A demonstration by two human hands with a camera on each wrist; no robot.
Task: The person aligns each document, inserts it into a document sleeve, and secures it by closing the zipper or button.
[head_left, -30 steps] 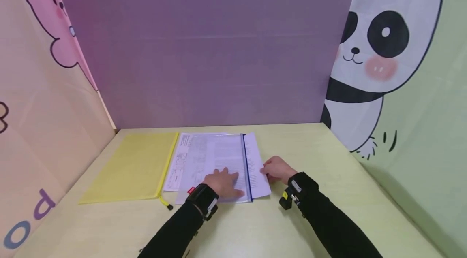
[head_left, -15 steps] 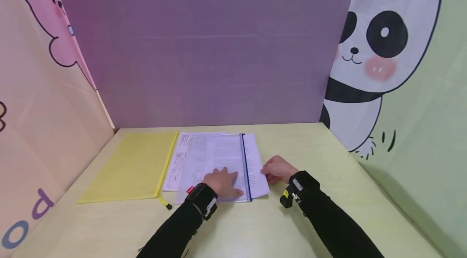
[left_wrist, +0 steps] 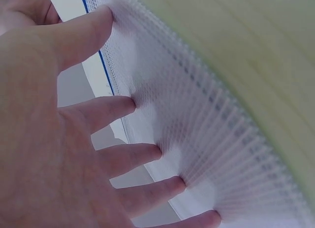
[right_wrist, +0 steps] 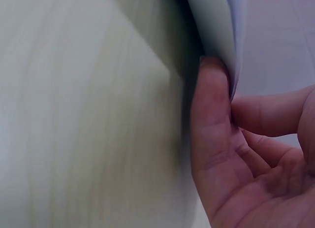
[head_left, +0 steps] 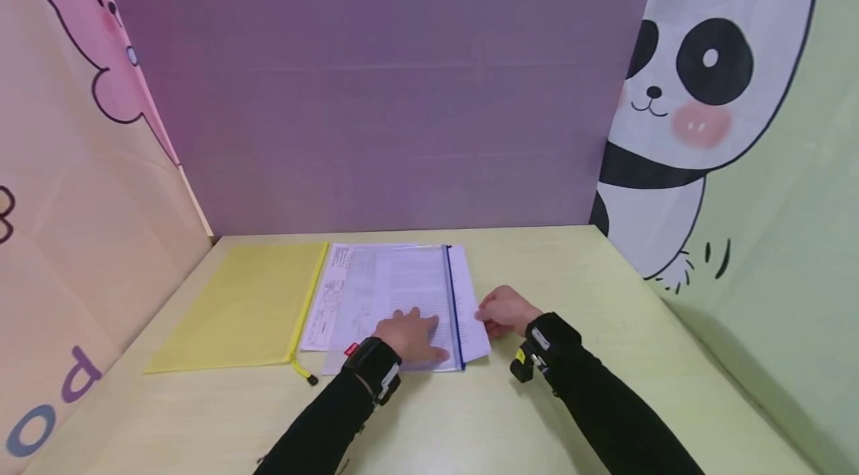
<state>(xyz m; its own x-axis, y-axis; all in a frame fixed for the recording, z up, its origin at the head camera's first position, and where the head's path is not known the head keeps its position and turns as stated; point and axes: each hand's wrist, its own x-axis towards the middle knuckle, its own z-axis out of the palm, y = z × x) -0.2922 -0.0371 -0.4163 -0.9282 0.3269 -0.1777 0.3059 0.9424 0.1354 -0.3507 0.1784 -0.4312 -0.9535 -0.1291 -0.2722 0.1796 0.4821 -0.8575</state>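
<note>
A clear mesh zip pouch with a blue edge lies flat on the table. My left hand rests on it, fingers spread; in the left wrist view the fingertips press the mesh. White printed paper lies partly within the pouch's outline, its right strip sticking out past the blue edge. My right hand pinches the right edge of this paper. In the right wrist view, thumb and finger hold the paper, its edge bent up off the table. Whether it is one sheet or more I cannot tell.
A yellow zip pouch lies to the left, its zip pull toward me. Another printed sheet shows past the clear pouch's left side. A purple panel stands behind the table, with printed cloth panels on both sides.
My right hand has shifted slightly left with the paper, so a narrower strip sticks out past the blue edge. The left hand and the clear pouch stay in place.
</note>
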